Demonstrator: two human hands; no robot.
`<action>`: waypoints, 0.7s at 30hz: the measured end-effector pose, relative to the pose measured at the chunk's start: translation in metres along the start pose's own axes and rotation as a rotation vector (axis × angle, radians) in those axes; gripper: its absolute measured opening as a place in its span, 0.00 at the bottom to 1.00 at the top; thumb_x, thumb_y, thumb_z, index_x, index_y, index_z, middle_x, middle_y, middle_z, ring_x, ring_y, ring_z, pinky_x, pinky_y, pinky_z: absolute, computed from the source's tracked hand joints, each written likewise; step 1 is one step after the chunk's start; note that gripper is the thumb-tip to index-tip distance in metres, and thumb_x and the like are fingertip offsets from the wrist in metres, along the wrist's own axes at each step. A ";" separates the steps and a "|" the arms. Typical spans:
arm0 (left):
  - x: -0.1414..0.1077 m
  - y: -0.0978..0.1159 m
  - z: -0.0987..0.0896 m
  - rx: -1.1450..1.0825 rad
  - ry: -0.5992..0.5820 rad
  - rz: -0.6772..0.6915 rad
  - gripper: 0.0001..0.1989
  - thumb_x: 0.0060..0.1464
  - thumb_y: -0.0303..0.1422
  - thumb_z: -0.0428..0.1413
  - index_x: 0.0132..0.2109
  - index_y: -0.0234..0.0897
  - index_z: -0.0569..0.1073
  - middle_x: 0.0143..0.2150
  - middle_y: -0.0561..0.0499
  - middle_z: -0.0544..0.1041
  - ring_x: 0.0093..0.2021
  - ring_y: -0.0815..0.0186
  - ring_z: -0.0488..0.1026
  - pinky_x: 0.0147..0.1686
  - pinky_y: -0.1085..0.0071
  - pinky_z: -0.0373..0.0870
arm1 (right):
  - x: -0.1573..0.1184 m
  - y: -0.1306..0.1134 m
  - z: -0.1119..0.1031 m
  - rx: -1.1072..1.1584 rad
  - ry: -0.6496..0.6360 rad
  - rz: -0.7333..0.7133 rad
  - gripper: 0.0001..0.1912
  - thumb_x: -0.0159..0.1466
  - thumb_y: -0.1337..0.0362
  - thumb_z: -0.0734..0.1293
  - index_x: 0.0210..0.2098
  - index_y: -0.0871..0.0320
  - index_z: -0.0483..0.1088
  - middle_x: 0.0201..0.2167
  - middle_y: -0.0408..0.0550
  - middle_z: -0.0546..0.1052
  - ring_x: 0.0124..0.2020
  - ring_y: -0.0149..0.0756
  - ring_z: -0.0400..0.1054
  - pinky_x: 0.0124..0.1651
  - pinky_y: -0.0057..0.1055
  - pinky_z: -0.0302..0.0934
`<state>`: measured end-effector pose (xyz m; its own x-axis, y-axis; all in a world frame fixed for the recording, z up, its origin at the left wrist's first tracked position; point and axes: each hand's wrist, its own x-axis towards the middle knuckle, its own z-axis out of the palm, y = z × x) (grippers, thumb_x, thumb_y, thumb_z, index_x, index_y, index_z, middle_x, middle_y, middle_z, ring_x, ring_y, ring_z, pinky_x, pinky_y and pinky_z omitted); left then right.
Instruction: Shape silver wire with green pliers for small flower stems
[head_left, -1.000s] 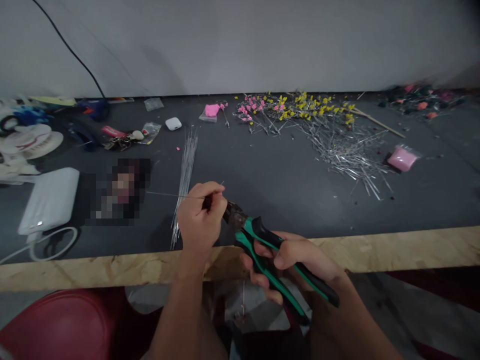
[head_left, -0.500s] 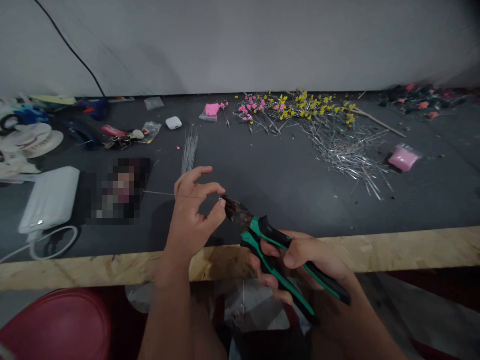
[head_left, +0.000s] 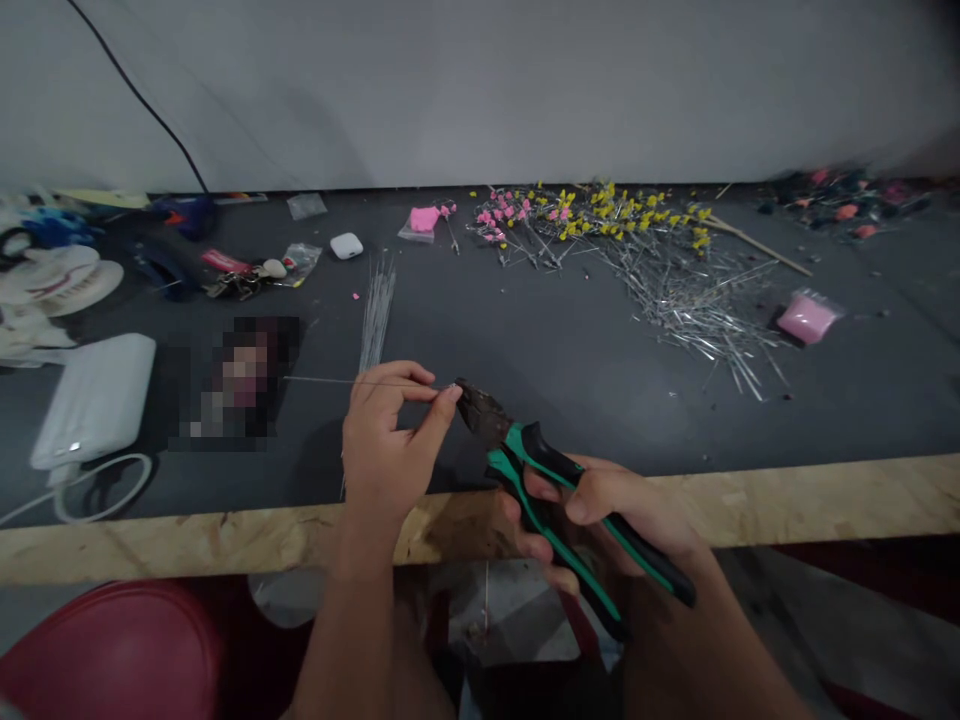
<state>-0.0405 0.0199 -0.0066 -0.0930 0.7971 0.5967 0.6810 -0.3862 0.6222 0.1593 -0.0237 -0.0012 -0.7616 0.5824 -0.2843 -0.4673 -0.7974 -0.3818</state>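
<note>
1. Hands: two counted, both occupied.
2. Right hand (head_left: 626, 502): wrapped around two green-and-black handles of one pair of pliers (head_left: 489, 422); handles parted, nose pointing up and left, above near edge of table (head_left: 570, 360).
3. Left hand (head_left: 384, 440): thumb and forefinger pinched together on one thin wire (head_left: 319, 379), right at pliers' nose; other fingers loosely bent.
4. Wire: one, from pliers' nose leftward across left hand, free end sticking out beyond. Bite of pliers on wire: cannot tell, too small.
5. Left of pliers: one bundle of straight wires (head_left: 377, 310), strands too many to count, partly hidden by left hand.
6. Farther left of pliers: one white power bank (head_left: 101, 395) with one white cable (head_left: 148, 475); one pixelated item (head_left: 244, 385).
7. Beyond pliers, to the left: one small white case (head_left: 346, 246), one bright-pink packet (head_left: 424, 219).
8. Beyond pliers, to the right: one heap of loose wires (head_left: 697, 305), uncountable; many yellow-tipped stems (head_left: 615, 212), fewer pink-tipped stems (head_left: 504, 210); one wooden stick (head_left: 757, 243); one pale-pink packet (head_left: 808, 316); one dark blurred cluster (head_left: 847, 208) with coral bits, count unclear.
9. Below and left of pliers: one red stool (head_left: 120, 650).
</note>
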 end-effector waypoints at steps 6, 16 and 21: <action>-0.009 0.009 0.012 -0.003 0.124 0.001 0.09 0.49 0.23 0.59 0.27 0.37 0.68 0.32 0.53 0.75 0.36 0.68 0.74 0.38 0.70 0.71 | 0.005 0.005 0.002 0.015 0.028 0.008 0.07 0.50 0.71 0.63 0.29 0.59 0.60 0.38 0.52 0.71 0.28 0.32 0.66 0.22 0.26 0.62; -0.017 0.004 0.007 -0.354 -0.018 -0.179 0.05 0.56 0.30 0.55 0.38 0.40 0.77 0.41 0.49 0.79 0.45 0.63 0.76 0.45 0.63 0.74 | 0.002 -0.004 -0.003 0.051 -0.001 0.025 0.07 0.48 0.70 0.63 0.28 0.59 0.61 0.34 0.50 0.71 0.28 0.33 0.67 0.23 0.27 0.63; -0.017 0.000 0.010 -0.566 0.007 -0.286 0.06 0.57 0.31 0.55 0.37 0.40 0.77 0.40 0.49 0.79 0.42 0.64 0.76 0.35 0.70 0.75 | 0.000 -0.003 -0.005 0.052 -0.021 0.027 0.07 0.49 0.71 0.63 0.29 0.59 0.61 0.37 0.52 0.71 0.29 0.33 0.66 0.23 0.27 0.63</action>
<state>-0.0316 0.0108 -0.0215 -0.2201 0.9028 0.3694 0.1395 -0.3456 0.9279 0.1630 -0.0211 -0.0043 -0.7834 0.5573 -0.2749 -0.4684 -0.8203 -0.3282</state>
